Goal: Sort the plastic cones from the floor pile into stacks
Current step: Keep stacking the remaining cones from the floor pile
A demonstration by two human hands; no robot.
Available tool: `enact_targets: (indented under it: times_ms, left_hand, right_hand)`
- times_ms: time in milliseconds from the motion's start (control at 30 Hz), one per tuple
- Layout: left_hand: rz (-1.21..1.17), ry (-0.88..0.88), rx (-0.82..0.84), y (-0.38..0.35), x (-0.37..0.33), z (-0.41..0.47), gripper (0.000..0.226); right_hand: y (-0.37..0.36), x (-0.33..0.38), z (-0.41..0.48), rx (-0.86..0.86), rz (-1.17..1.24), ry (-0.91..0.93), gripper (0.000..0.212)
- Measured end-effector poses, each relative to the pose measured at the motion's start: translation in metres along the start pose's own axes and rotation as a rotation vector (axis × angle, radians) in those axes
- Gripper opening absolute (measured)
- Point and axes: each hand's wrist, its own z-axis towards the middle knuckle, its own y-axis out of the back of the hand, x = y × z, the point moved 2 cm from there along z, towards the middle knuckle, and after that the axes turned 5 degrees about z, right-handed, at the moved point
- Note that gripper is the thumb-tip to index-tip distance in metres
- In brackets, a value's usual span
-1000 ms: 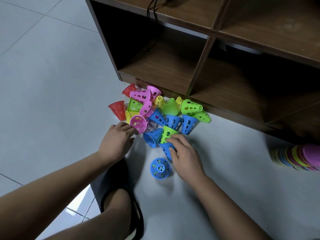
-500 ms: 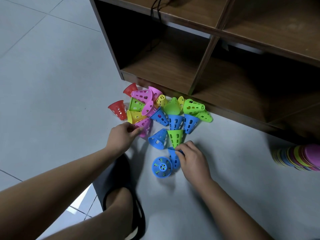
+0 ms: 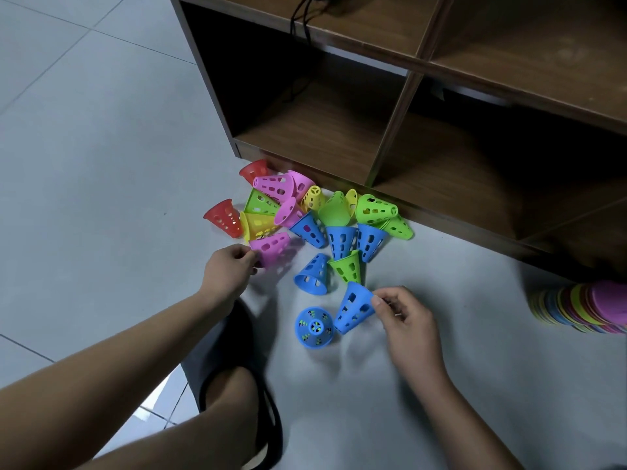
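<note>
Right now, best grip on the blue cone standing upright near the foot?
Pinch the upright blue cone by its narrow top, from above: it stands wide rim down, tip up. The right hand pinches a second blue cone close on its right.

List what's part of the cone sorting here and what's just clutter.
Job: cone pile, blue cone in right hand, pink cone in left hand, standing blue cone.
Lying about: wooden shelf, disc stack, slipper, black cable.
</note>
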Motion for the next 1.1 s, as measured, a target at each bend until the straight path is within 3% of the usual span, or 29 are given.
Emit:
enact_targets:
  times_ms: [167,267,433,700,800,967,1100]
  left_hand:
    - [-0.134,-0.009,0.05,0.017,0.009,-0.031,0.027]
    - [-0.209,-0.028,0.135,0.021,0.011,-0.045,0.028]
    - [-0.328,-0.115,0.326,0.015,-0.004,-0.072,0.03]
    - [-0.232,-0.26,0.578,0.007,-0.017,-0.09,0.028]
    - [-0.125,-0.307,0.556,0.006,-0.015,-0.092,0.024]
    - [0.118,-0.425,0.343,0.0,-0.001,-0.094,0.018]
    - [0.193,-0.386,0.319,-0.012,0.009,-0.094,0.003]
  right_hand:
    - [-0.008,0.007,-0.009,0.074,0.382,-0.197,0.009]
    - [-0.02,0.01,-0.016,0.159,0.46,-0.249,0.009]
    - [-0.042,-0.001,-0.03,0.269,0.383,-0.331,0.008]
    - [-0.058,-0.028,-0.023,0.169,0.221,-0.43,0.014]
    - [-0.061,-0.032,-0.018,0.149,0.164,-0.434,0.011]
    - [-0.072,-0.034,-0.022,0.108,0.134,-0.415,0.011]
    - [-0.077,-0.044,-0.032,0.098,0.225,-0.532,0.006]
